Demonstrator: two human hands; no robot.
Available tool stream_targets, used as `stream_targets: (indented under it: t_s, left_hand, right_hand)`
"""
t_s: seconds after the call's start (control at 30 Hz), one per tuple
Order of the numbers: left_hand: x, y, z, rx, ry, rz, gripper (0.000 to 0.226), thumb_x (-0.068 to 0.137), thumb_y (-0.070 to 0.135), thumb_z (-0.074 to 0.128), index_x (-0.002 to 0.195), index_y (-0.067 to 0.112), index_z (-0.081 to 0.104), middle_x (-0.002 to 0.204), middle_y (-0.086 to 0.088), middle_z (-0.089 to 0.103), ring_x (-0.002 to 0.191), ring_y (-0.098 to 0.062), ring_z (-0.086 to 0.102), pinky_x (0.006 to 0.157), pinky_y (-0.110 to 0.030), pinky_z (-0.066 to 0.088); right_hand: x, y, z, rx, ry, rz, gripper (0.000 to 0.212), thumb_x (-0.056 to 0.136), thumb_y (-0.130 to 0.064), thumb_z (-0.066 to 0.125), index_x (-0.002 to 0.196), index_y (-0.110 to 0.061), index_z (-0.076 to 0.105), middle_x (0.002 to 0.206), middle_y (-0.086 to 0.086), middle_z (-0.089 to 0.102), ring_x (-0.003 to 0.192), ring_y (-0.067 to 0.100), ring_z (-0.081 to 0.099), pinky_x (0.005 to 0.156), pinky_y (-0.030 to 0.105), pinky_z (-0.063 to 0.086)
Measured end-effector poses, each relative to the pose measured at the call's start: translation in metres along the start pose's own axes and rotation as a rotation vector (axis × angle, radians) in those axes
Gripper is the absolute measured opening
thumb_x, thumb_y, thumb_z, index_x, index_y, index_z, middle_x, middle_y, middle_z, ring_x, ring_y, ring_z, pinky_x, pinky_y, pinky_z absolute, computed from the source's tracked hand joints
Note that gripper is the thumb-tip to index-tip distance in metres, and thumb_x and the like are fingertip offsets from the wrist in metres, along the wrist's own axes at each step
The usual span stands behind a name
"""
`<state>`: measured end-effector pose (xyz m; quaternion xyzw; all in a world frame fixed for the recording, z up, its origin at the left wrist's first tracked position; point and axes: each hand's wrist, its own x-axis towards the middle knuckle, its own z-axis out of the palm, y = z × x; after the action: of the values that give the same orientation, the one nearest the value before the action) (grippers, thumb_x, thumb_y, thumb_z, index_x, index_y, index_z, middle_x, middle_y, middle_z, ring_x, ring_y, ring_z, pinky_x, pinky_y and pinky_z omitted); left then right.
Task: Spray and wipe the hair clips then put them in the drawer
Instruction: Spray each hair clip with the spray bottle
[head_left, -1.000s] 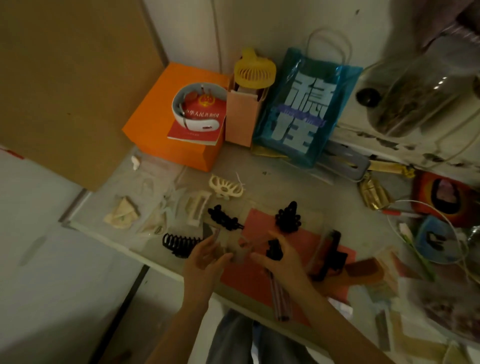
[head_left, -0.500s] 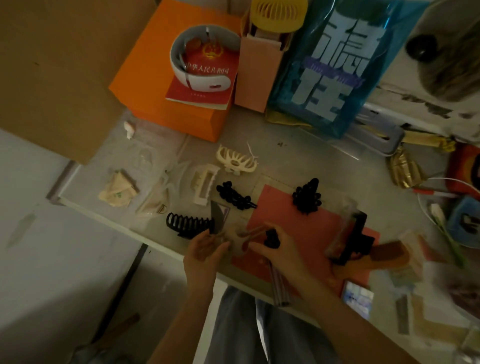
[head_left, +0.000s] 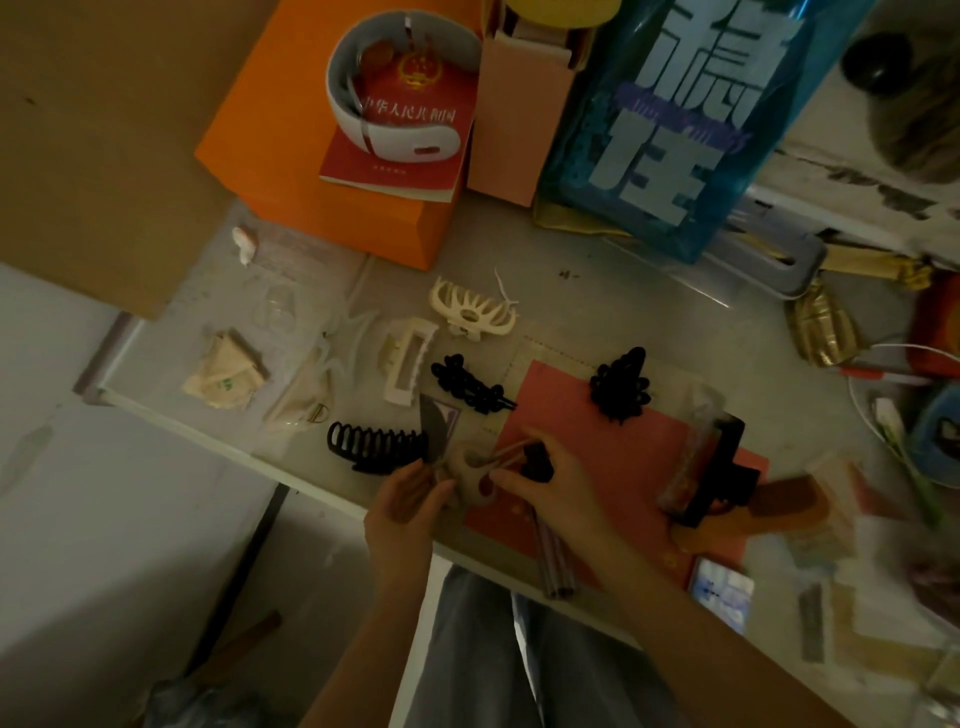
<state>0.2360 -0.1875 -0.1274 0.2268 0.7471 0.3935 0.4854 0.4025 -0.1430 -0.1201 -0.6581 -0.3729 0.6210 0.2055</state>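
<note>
Two hands meet at the near edge of the pale grey tabletop (head_left: 613, 306). The left hand (head_left: 402, 506) has its fingers curled against a small pale, translucent clip (head_left: 470, 467), gripping it from the left. The right hand (head_left: 556, 486) pinches the same clip from the right and also holds a small black clip (head_left: 537, 462) against its fingers. The pale clip is blurred; its shape cannot be told further.

Laid out on the tabletop:
- black plastic claw clip with long curved teeth (head_left: 376, 447), just left of the left hand's fingertips;
- cream rectangular open-frame clip (head_left: 408, 361), behind it;
- ivory claw clip with splayed prongs (head_left: 472, 314), farther back;
- black beaded bar clip (head_left: 470, 384), lying slantwise, beside the cream frame clip;
- black clustered claw clip (head_left: 621, 387), on the back edge of a coral-red paper sheet (head_left: 623, 457);
- black flat clip (head_left: 719, 470), at the right end of the sheet, partly under clear wrapping;
- folded beige sachet (head_left: 226, 371), near the left edge.

At the back:
- orange cardboard box (head_left: 291, 150), bearing a red booklet (head_left: 410, 145) and a white curved band device (head_left: 400, 78);
- peach carton (head_left: 519, 114);
- blue translucent bag with large white characters (head_left: 675, 114).
</note>
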Motion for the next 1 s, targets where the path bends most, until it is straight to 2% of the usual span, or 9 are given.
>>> stream_targets:
  t_s: [0.1,0.3,0.5,0.6,0.67,0.73,0.83,0.93,1.0]
  left_hand:
    - [-0.002,0.003,0.001,0.01,0.001,0.018,0.033,0.075,0.01,0.074,0.103,0.024,0.064,0.099,0.004,0.07,0.095,-0.006,0.066,0.084,-0.025,0.051]
    - [-0.003,0.022,0.003,0.07,0.061,0.112,0.031,0.078,0.012,0.075,0.104,0.024,0.062,0.094,0.011,0.067,0.091,-0.005,0.064,0.079,-0.021,0.048]
    - [-0.002,0.052,0.025,0.153,-0.036,0.229,0.034,0.078,0.011,0.075,0.11,0.016,0.063,0.108,0.001,0.066,0.104,-0.016,0.062,0.09,-0.027,0.047]
    - [-0.006,0.064,0.046,0.207,-0.161,0.257,0.041,0.079,0.016,0.075,0.117,0.019,0.06,0.117,0.003,0.062,0.11,-0.013,0.058,0.089,-0.018,0.045]
    - [-0.008,0.071,0.061,0.267,-0.244,0.286,0.045,0.079,0.02,0.076,0.12,0.022,0.058,0.12,0.005,0.06,0.112,-0.01,0.055,0.087,-0.014,0.043]
    - [-0.01,0.078,0.077,0.351,-0.324,0.325,0.047,0.078,0.024,0.077,0.12,0.025,0.056,0.122,0.007,0.057,0.113,-0.009,0.053,0.091,-0.021,0.043]
    - [-0.012,0.086,0.101,0.463,-0.437,0.355,0.059,0.08,0.027,0.076,0.132,0.017,0.052,0.133,0.001,0.055,0.119,-0.015,0.053,0.102,-0.037,0.045]
    - [-0.014,0.093,0.125,0.527,-0.499,0.407,0.065,0.078,0.024,0.077,0.136,0.015,0.049,0.136,-0.003,0.052,0.125,-0.017,0.049,0.107,-0.039,0.04]
    - [-0.013,0.094,0.14,0.534,-0.551,0.434,0.067,0.078,0.022,0.077,0.137,0.014,0.048,0.135,-0.002,0.05,0.125,-0.017,0.047,0.108,-0.034,0.038]
  right_hand:
    - [-0.003,-0.002,-0.004,0.021,0.013,-0.01,0.063,0.078,-0.027,0.077,0.132,-0.026,0.046,0.12,-0.004,0.06,0.101,0.019,0.064,0.081,0.038,0.058]
    - [-0.012,-0.008,-0.022,0.108,0.099,-0.024,0.068,0.078,-0.027,0.078,0.136,-0.027,0.043,0.123,-0.004,0.057,0.101,0.019,0.064,0.081,0.04,0.058]
    - [-0.028,-0.013,-0.054,0.095,0.184,-0.108,0.069,0.079,-0.026,0.077,0.139,-0.026,0.042,0.122,-0.015,0.05,0.112,0.005,0.053,0.09,0.021,0.051]
    - [-0.037,-0.016,-0.071,0.069,0.242,-0.127,0.067,0.08,-0.024,0.076,0.138,-0.025,0.043,0.121,-0.011,0.052,0.104,-0.003,0.052,0.083,0.007,0.044]
    - [-0.042,-0.015,-0.082,0.057,0.277,-0.137,0.067,0.08,-0.024,0.076,0.138,-0.023,0.043,0.124,-0.009,0.052,0.113,0.004,0.051,0.093,0.018,0.044]
    - [-0.048,-0.014,-0.093,0.048,0.317,-0.153,0.065,0.08,-0.024,0.076,0.136,-0.026,0.044,0.119,-0.016,0.051,0.117,0.007,0.049,0.099,0.027,0.044]
    - [-0.055,-0.012,-0.108,0.066,0.365,-0.167,0.065,0.08,-0.026,0.076,0.133,-0.035,0.041,0.119,-0.028,0.041,0.12,0.0,0.04,0.103,0.027,0.041]
    - [-0.059,-0.005,-0.12,0.101,0.385,-0.133,0.069,0.08,-0.029,0.075,0.139,-0.033,0.039,0.135,-0.015,0.042,0.127,0.016,0.046,0.106,0.043,0.042]
    - [-0.061,-0.001,-0.126,0.141,0.395,-0.129,0.069,0.08,-0.027,0.075,0.138,-0.033,0.038,0.136,0.007,0.053,0.121,0.035,0.054,0.099,0.051,0.046]
